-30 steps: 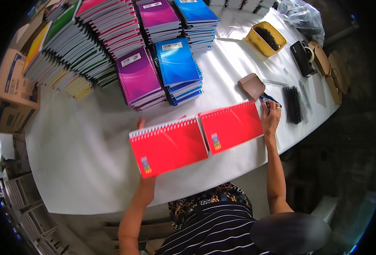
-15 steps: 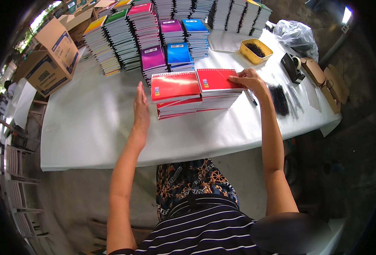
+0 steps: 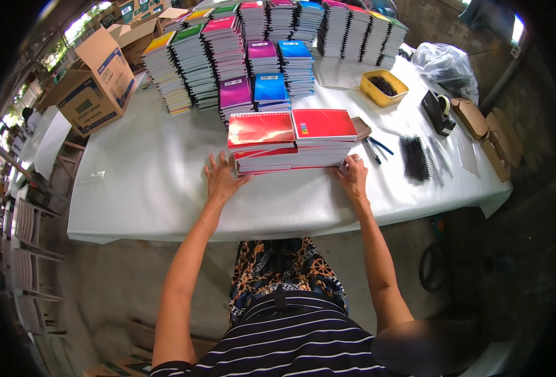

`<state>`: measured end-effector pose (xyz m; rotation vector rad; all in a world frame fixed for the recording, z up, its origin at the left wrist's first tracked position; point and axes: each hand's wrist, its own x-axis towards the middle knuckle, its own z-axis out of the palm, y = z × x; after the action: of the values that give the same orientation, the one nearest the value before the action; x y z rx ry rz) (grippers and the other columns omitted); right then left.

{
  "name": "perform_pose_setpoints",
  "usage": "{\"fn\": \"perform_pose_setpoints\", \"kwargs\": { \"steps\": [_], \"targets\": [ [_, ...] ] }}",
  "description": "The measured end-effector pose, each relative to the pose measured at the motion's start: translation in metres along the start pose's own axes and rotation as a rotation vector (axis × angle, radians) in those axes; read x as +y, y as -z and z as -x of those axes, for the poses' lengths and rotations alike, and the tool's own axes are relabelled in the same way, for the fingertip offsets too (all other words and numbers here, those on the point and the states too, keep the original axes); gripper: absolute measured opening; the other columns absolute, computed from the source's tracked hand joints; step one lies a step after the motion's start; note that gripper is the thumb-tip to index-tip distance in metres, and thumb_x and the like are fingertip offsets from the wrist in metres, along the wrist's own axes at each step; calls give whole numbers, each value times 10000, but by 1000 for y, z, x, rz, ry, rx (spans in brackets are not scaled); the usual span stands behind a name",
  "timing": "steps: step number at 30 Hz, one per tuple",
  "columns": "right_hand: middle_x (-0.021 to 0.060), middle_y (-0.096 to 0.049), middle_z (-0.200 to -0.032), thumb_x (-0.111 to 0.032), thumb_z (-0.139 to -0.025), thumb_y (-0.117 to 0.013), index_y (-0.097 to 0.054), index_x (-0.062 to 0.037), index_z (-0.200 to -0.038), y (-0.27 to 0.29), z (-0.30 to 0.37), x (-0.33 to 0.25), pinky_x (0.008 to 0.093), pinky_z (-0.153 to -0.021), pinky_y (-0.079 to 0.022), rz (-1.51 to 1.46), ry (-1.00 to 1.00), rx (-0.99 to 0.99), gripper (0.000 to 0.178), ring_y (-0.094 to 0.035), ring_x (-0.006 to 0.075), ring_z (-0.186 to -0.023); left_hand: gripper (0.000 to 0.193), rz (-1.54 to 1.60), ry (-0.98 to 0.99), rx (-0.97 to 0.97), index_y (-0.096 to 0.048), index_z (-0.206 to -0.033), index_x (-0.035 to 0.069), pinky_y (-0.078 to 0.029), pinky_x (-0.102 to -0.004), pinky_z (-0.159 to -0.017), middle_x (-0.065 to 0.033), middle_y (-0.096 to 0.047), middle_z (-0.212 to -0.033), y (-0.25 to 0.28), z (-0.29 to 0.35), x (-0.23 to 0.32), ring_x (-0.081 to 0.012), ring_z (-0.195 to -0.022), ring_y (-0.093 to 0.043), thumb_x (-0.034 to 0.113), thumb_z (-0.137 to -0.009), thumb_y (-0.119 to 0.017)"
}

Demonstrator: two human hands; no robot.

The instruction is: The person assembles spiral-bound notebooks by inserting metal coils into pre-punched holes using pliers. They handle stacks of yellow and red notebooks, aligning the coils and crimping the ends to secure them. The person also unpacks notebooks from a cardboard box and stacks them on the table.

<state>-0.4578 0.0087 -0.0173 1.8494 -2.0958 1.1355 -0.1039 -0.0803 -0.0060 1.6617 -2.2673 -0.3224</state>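
Two stacks of red notebooks stand side by side near the front of the table, a left stack (image 3: 262, 131) and a right stack (image 3: 324, 124). The left stack's top cover has a spiral row along its far edge, and its upper notebooks sit unevenly. My left hand (image 3: 223, 179) is at the near left corner, fingers spread, thumb toward the stack's base. At the near right corner, my right hand (image 3: 353, 179) has its bent fingers and thumb around the base of the right stack. Its fingertips are partly hidden.
Behind the red stacks rise purple notebooks (image 3: 236, 93), blue notebooks (image 3: 271, 88) and several other coloured stacks. To the right lie pens (image 3: 373, 151), black spiral wires (image 3: 413, 160), a yellow tub (image 3: 388, 98) and a tape dispenser (image 3: 440, 113). An opened carton (image 3: 95, 94) stands at left.
My right hand has left the top red cover and moved down to the right stack's near base. My left hand has lowered from upright beside the left stack to its near corner.
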Motion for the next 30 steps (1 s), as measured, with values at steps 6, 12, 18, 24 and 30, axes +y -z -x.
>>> {"fn": "perform_pose_setpoints", "kwargs": {
  "steps": [6, 12, 18, 24, 30],
  "targets": [
    [117, -603, -854, -57, -659, -810, -654, -13, -941, -16, -27, 3, 382, -672, -494, -258, 49, -38, 325, -583, 268, -731, 613, 14, -50, 114, -685, -1091, 123, -165, -681, -1057, -76, -427, -1424, -1, 1, 5, -481, -1382, -170, 641, -768, -623],
    [123, -619, -843, -54, -681, -785, -668, -23, -940, -37, -46, 4, 376, -672, -494, -210, 67, -18, 286, -587, 280, -742, 672, -69, -13, 39, -588, -1272, 154, -185, -675, -1056, -102, -386, -1464, 0, -27, -6, -491, -1375, -186, 630, -797, -596],
    [122, -667, -806, -97, -757, -723, -684, 7, -888, 8, -91, 72, 324, -665, -509, -402, -43, -198, 172, -627, 206, -722, 657, 28, -118, 91, -544, -1317, 117, -177, -623, -1089, -156, -357, -1485, -7, -39, -16, -481, -1390, -167, 528, -816, -649],
    [58, -627, -697, -450, -802, -735, -683, -1, -834, 65, -165, -47, 228, -565, -459, -383, -400, -309, 453, -588, 111, -628, 647, 476, -29, 338, -447, -1410, 156, -181, -497, -1140, -181, -310, -1511, -1, -25, -62, -437, -1427, -120, 290, -832, -706],
    [72, -642, -693, -375, -771, -771, -685, 11, -853, 74, -196, -32, 227, -573, -474, -177, -376, -508, 405, -600, 110, -599, 653, 587, 83, 491, -402, -1441, 202, -220, -431, -1143, -140, -309, -1523, 49, 6, -21, -377, -1444, -130, 173, -853, -685]
  ]
}}
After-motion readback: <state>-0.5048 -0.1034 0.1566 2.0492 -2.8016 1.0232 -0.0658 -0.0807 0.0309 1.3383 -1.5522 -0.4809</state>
